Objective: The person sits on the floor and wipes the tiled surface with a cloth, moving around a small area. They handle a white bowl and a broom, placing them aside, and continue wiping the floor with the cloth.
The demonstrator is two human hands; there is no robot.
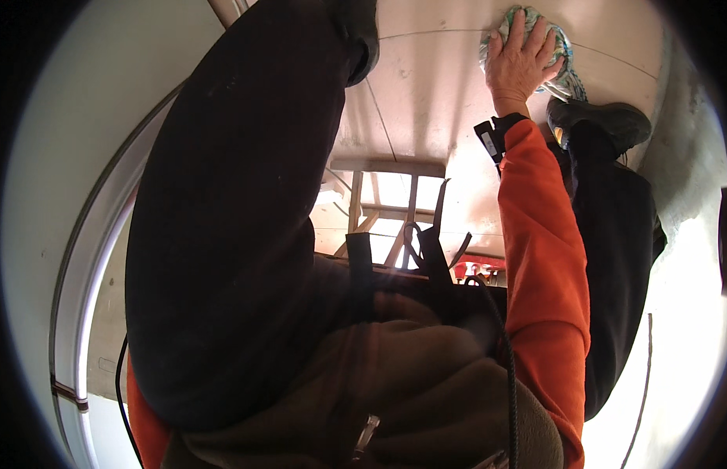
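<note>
My right hand (517,64), in an orange sleeve with a black band at the wrist, lies flat with spread fingers on a crumpled patterned cloth (568,73). The cloth, white with green and blue, rests on the pale tiled floor (422,88) near the top right. Beside it is a dark shoe (615,123) on my foot. My left hand is out of view; only a bit of orange sleeve shows at the lower left.
A wooden stool or frame (387,167) stands on the floor at the centre. Behind it is a red object (483,260), partly hidden. Pale walls (41,176) curve along both sides, with a dark cable at the lower left. My bent legs in dark trousers flank the floor area.
</note>
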